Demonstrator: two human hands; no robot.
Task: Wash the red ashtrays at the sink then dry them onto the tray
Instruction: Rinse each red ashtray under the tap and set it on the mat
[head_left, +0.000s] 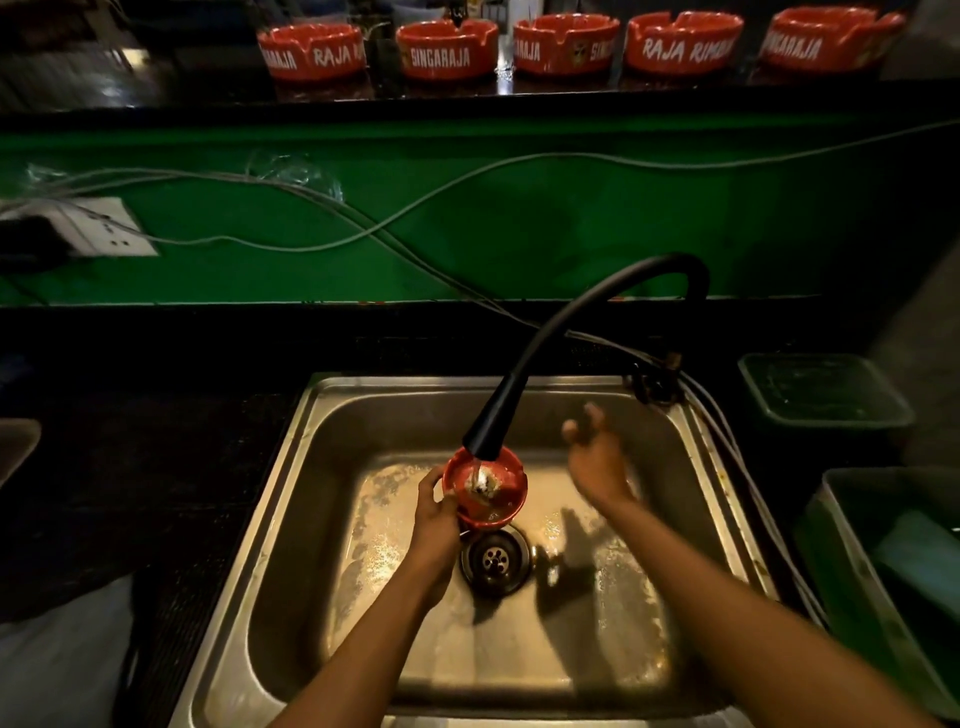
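Right now the left hand grips a red ashtray by its rim at the centre of the frame, holding it tilted under the black faucet spout, where water strikes its bowl. The right hand hovers to the right of it, fingers loosely spread, holding nothing; it is blurred, so finer detail is unclear.

Probably the main risk is slippage: a wet, glossy ashtray held by one hand at its edge could drop onto the steel sink and chip, or land on the drain just below it. Water hitting the tilted bowl may also splash out over the dark counter.

Along the top of the frame, five more ashtrays stand in a row on a shelf, round, thick-walled, with notched rims and white lettering. The sink is dull, scuffed metal, wet and blotchy. At lower right sits a green tub; whether it is the tray I cannot tell.
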